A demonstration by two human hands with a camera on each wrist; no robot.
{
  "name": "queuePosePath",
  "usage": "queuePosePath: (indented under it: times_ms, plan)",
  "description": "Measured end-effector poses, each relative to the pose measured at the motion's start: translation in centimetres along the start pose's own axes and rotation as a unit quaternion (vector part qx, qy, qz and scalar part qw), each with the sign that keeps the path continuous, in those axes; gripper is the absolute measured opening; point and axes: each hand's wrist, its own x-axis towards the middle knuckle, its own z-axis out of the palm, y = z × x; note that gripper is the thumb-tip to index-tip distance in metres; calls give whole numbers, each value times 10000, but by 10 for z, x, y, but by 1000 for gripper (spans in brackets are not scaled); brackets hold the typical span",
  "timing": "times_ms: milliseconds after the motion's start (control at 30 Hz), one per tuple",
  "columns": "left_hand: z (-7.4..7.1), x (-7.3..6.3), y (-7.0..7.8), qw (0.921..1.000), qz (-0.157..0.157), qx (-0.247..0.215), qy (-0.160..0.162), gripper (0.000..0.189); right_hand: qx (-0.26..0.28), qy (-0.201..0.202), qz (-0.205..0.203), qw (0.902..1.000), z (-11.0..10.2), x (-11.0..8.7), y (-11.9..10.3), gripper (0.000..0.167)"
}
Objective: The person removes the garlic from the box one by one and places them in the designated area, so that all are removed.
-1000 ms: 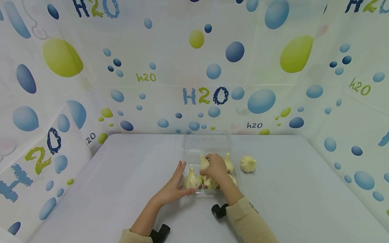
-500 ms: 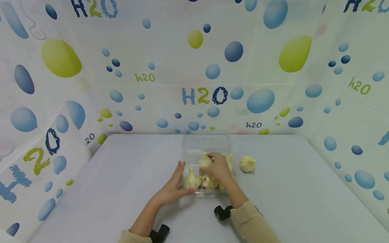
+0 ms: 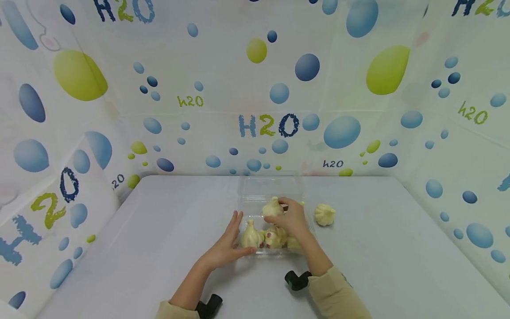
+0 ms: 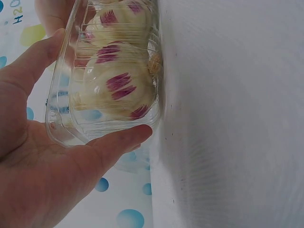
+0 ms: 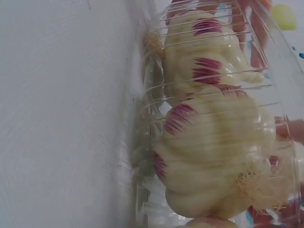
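While the spread left hand [image 3: 227, 251] touches the box [image 4: 58, 118], the right hand [image 3: 292, 217] pinches a garlic bulb [image 3: 272, 207] between thumb [image 3: 272, 219] and, apparently, fingertips [image 3: 283, 200].

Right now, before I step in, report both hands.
Left hand: open, touching the clear rectangular plastic container.
Right hand: holding a round, cream-coloured garlic bulb.

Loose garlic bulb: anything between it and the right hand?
Yes: the right side of the clear container lies between the right hand and the loose garlic bulb; past that, nothing visible does.
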Motion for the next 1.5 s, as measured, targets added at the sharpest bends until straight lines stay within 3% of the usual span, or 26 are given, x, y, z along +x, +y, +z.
queuePosePath:
  times_ms: [500, 567, 633, 733, 800, 1500]
  plan:
    - [1, 0, 4, 9999, 34, 85, 84, 99, 23, 377, 24, 9993, -19, -4, 0, 67]
    - [-1, -4, 14, 9999, 22, 9, 110, 97, 70, 414, 16, 9991, -21, -5, 0, 68]
    - [-1, -4, 15, 9999, 50, -23, 111, 97, 156, 436, 0, 9989, -23, -5, 2, 69]
    - [-1, -4, 14, 9999, 37, -51, 114, 98, 276, 501, -32, 9984, -26, -6, 4, 68]
    - [0, 0, 4, 9999, 54, -26, 94, 99, 327, 533, -36, 9980, -28, -6, 5, 67]
    - [1, 1, 3, 9997, 56, 206, 126, 99, 276, 864, 116, 9958, -42, -9, 16, 66]
